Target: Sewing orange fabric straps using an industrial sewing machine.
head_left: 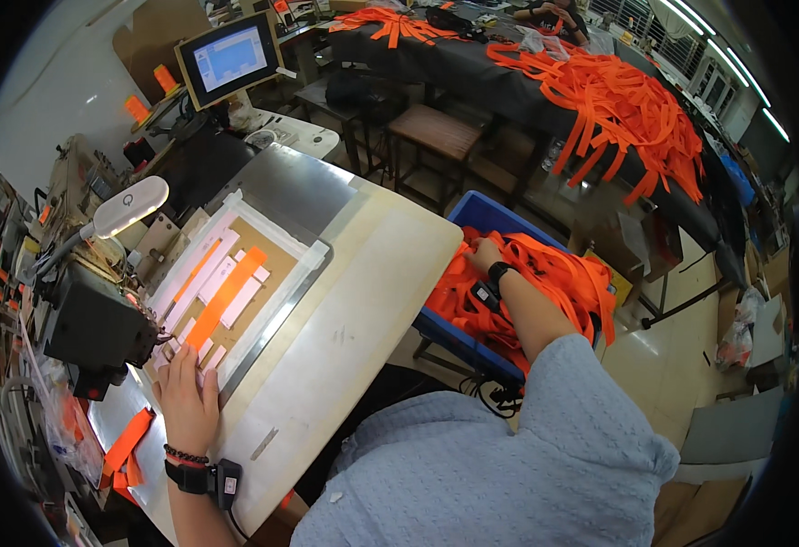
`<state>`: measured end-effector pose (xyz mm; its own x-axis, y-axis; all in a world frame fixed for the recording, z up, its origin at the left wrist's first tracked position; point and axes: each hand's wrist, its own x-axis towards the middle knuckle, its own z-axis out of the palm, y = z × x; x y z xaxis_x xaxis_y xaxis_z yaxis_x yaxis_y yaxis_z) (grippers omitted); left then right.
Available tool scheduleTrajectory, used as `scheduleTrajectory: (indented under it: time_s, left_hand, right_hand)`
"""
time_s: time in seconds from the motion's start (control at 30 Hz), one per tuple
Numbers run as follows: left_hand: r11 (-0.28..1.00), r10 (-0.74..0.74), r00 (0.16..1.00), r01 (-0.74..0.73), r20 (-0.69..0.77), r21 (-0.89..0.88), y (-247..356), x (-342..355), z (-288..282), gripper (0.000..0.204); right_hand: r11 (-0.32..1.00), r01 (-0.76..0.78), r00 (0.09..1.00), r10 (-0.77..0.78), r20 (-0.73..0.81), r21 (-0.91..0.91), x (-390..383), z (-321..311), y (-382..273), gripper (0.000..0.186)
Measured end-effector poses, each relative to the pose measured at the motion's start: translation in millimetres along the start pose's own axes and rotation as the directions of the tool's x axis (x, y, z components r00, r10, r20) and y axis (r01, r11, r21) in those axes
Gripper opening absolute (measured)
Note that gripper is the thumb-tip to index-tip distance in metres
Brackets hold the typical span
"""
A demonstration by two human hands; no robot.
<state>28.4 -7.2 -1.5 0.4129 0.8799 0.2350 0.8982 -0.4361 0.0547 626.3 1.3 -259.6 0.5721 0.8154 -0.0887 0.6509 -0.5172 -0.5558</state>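
An orange strip (233, 294) is lying slantwise across the white-barred template (276, 308), its near end meeting the left hand's fingertips. The left hand (187, 394) is lying flat, fingers nearly together, thumb standing apart, pressing rather than pinching. A second, thinner orange strip (197, 272) is lying beyond those fingers, left of the first. Just left of them a black machine head (98, 324) is crowding the space, a white lamp (132, 207) leaning in farther ahead. Loose orange pieces (127, 445) are lying behind them, to the left. Well to their right, past the worktable's edge, the right hand (483, 256) is reaching into a blue bin (495, 211) of orange straps (545, 283); its fingers are partly hidden, so their grip cannot be told.
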Motion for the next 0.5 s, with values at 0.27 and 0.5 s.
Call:
scheduleTrajectory:
  time_s: [0.27, 0.5]
  left_hand:
    - [1.000, -0.019, 1.000, 0.019, -0.006, 0.019, -3, -5, 0, 0.044]
    - [1.000, 0.008, 1.000, -0.007, -0.027, 0.027, -2, -2, 4, 0.044]
  right_hand:
    - [0.997, -0.021, 0.999, 0.018, -0.047, -0.080, -19, -4, -30, 0.039]
    - [0.993, 0.114, 0.984, -0.115, 0.133, 0.016, -17, -32, -8, 0.025]
